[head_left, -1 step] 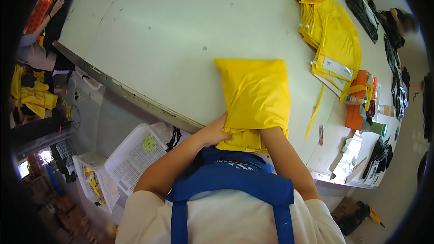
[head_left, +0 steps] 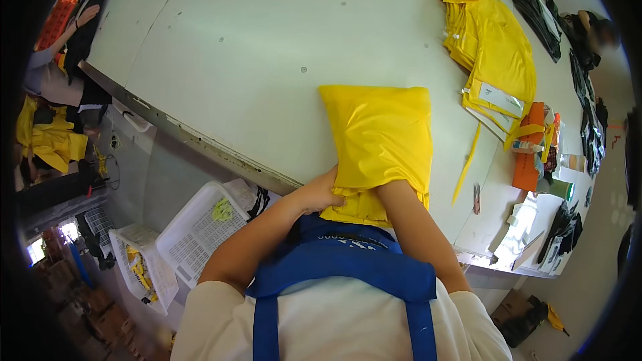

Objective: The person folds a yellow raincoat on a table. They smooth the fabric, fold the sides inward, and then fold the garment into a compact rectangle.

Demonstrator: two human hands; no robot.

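A yellow plastic-like pouch (head_left: pixel 380 130) lies on the white table (head_left: pixel 221 87) in front of me, its open end toward my body. My left hand (head_left: pixel 324 195) grips the near left edge of this opening, thumb on top, with the other fingers partly hidden under the material. My right hand (head_left: pixel 392 192) reaches into the opening up to the wrist, so its fingers are out of sight. Gathered yellow folds show at the mouth, between the hands.
Stacked yellow pieces (head_left: pixel 498 60) lie at the right, with a yellow strip (head_left: pixel 467 164) and small snips (head_left: pixel 477 198) nearer. An orange box (head_left: pixel 528 167) stands beyond. White baskets (head_left: pixel 200 227) sit below the table's left edge. Another person's arm (head_left: pixel 70 30) is at far left.
My right forearm has shifted slightly left and the pouch's surface creases differently. The pouch has moved a little to the right.
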